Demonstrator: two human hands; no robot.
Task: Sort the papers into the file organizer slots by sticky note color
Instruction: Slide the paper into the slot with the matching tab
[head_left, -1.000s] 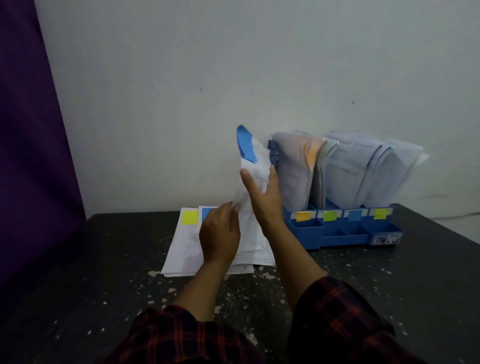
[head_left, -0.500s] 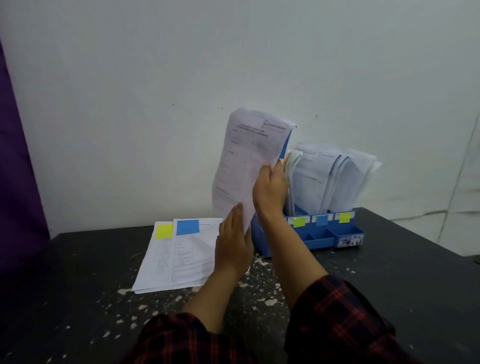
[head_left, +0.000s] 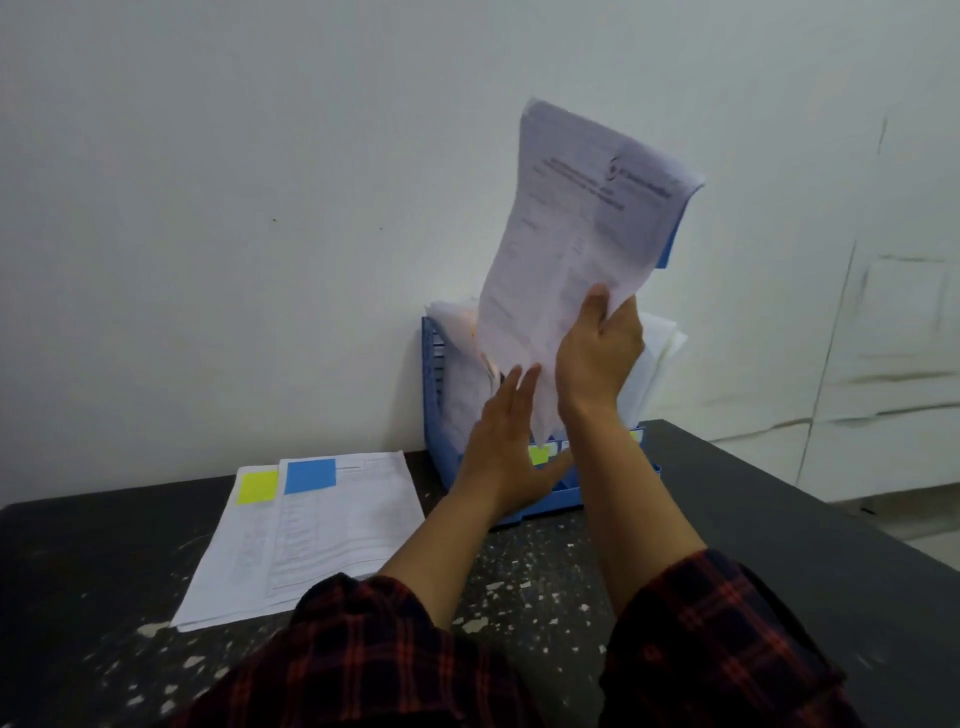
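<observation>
Gripping a printed white paper (head_left: 576, 260) by its lower edge with the right hand (head_left: 597, 358), sheet raised upright at upper centre-right above the blue file organizer (head_left: 434, 395), blue sticky note (head_left: 669, 249) peeking past its right edge; left hand (head_left: 504, 452) open, fingers straight, just under the sheet's bottom corner; remaining papers (head_left: 311, 535) lying flat lower left on the dark table (head_left: 779, 519), tagged yellow and blue

We see a plain office corner: a dark, paint-flecked desk (head_left: 779, 519) against a bare white wall (head_left: 260, 208), printed papers (head_left: 311, 535) with sticky notes, and a blue file organizer (head_left: 434, 395).
</observation>
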